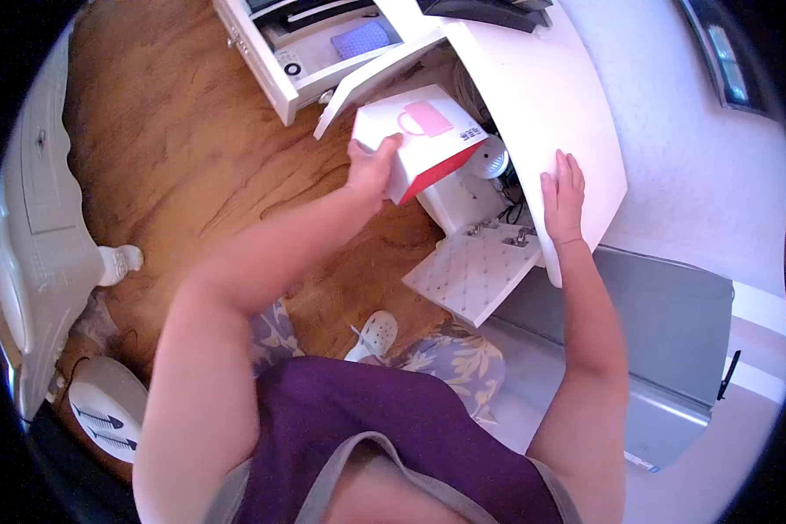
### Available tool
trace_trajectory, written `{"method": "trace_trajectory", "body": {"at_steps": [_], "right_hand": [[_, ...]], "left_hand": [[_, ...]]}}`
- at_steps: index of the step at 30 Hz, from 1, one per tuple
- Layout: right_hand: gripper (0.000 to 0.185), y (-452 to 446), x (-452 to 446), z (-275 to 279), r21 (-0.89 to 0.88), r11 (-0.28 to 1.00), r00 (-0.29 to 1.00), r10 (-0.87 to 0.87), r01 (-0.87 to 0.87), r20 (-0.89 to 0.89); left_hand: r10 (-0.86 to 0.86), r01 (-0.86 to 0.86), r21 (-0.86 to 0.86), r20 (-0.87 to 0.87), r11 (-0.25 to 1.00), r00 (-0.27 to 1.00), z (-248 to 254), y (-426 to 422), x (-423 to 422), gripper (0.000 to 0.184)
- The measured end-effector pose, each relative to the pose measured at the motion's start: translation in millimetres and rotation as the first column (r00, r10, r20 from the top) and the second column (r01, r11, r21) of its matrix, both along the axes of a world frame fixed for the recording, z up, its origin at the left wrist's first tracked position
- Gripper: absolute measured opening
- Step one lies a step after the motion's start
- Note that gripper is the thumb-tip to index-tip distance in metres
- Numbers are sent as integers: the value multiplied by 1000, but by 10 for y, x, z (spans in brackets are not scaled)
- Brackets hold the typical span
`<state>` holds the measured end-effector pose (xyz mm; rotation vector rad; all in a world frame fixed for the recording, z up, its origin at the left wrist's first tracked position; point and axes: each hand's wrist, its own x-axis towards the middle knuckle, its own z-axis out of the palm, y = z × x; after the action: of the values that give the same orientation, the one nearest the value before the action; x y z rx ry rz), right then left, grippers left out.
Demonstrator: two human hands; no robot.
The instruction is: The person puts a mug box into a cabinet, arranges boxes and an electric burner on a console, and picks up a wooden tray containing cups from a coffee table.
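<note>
My left hand [372,168] grips a white box [384,120] with a red side and a pink picture printed on it, thumb on the top face. The box is held tilted in front of the open cabinet, between its two swung-out doors. Flat on the white cabinet top [533,96] rests my right hand [564,199], fingers stretched out and holding nothing. Inside the cabinet, a round white object [490,159] and dark cables [513,207] show partly; the box hides some of the interior.
One cabinet door [384,65] stands out on the far side, another patterned door [476,269] on the near side. Beyond is an open drawer [273,83] with a purple-blue item [360,40]. A grey panel-like object [664,314] stands at right; carved white furniture [48,175] at left.
</note>
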<state>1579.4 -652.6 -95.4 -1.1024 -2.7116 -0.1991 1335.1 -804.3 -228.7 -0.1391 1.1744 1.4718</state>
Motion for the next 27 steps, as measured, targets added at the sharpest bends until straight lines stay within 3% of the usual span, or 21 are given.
{"method": "trace_trajectory", "body": {"at_steps": [5,8,9,11,12,14,27], "right_hand": [[53,-29,-59,37,1,1000,999,-30,30,-33],[54,-38,-36,24,-16,997,997,-76,76,-33],[54,-44,-46,38,-14,995,994,-98,97,-41],[54,-63,-63,67,-54,994,994,-97,94,-48],[54,-69,-61,70,-48,994,994,-103,101,-37],[54,-84,-56,83,-58,991,991,-124,121,-43],[55,-43,-46,42,-45,992,992,-121,119,-45]], "left_hand": [[129,-112,167,-94,980,987,-242,911,302,102],[77,-69,82,-95,994,993,-131,1340,395,105],[55,-47,85,-102,995,993,-242,1546,446,105],[209,-174,207,-159,963,965,-587,1973,562,107],[172,-136,210,-161,968,972,-589,2087,547,109],[171,-150,283,-51,947,984,-387,2217,495,103],[24,66,357,-244,932,969,-583,2252,259,76]]}}
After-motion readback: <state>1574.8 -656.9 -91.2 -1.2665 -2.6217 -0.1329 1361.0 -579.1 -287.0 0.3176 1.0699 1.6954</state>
